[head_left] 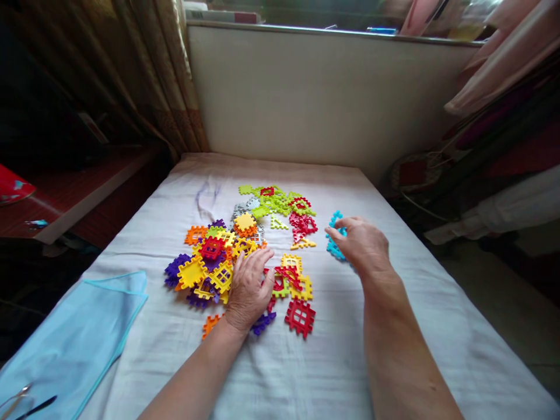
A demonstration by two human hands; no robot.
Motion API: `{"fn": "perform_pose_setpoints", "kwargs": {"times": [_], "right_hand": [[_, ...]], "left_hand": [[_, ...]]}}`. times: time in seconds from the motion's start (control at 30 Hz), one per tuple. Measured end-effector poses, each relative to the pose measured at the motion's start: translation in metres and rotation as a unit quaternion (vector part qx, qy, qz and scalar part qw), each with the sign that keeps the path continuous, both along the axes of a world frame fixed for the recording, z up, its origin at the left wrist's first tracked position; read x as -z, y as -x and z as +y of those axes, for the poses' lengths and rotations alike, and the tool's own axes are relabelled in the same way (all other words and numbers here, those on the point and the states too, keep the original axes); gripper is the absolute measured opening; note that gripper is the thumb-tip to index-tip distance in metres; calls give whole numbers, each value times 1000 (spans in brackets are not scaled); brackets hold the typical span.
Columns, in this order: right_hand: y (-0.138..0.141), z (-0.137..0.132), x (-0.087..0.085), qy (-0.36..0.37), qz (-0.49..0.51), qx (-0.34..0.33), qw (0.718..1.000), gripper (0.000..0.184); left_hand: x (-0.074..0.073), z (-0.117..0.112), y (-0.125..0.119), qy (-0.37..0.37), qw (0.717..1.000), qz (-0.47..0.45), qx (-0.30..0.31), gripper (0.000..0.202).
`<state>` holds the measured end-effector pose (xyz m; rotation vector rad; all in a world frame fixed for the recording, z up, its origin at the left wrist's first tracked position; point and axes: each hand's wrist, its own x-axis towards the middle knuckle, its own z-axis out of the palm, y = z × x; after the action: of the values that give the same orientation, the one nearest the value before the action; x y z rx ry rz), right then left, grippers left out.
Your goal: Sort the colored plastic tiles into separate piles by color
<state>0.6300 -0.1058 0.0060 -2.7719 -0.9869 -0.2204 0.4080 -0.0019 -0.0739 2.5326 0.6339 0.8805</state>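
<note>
My left hand rests palm down at the right edge of a mixed pile of interlocking plastic tiles, its fingers stretched out. In that pile lie a yellow tile, a red window tile and purple tiles. My right hand is over a small group of blue tiles, thumb and fingers apart, with nothing seen between them; it partly covers the group. Between the hands are yellow window tiles and a red window tile.
Green tiles, grey tiles and red tiles lie in groups farther back. A blue cloth with eyeglasses is at left. A white panel rises behind the sheet-covered surface; hanging clothes flank the right.
</note>
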Motion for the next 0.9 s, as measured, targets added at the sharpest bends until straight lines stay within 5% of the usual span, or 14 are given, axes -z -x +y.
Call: {"fn": "perform_pose_setpoints", "kwargs": {"times": [0.23,0.33,0.47,0.63,0.9], "right_hand": [[-22,-55,12,106,-6,51,993,27],[-13,-63,30,58,-59,27,996,34],[4,-68,64,-22,-129,62,989,70],[1,-55,92,-41,-43,108,992,84],[-68,0,87,-75,30,147,986,83]], "left_hand": [[1,1,-1,-12,1000,-4,-1,35],[1,2,-1,-15,1000,-5,-1,35],[2,3,-1,-22,1000,-6,1,35],[5,4,-1,-32,999,-6,3,35],[6,3,0,-39,999,-5,0,35]]}}
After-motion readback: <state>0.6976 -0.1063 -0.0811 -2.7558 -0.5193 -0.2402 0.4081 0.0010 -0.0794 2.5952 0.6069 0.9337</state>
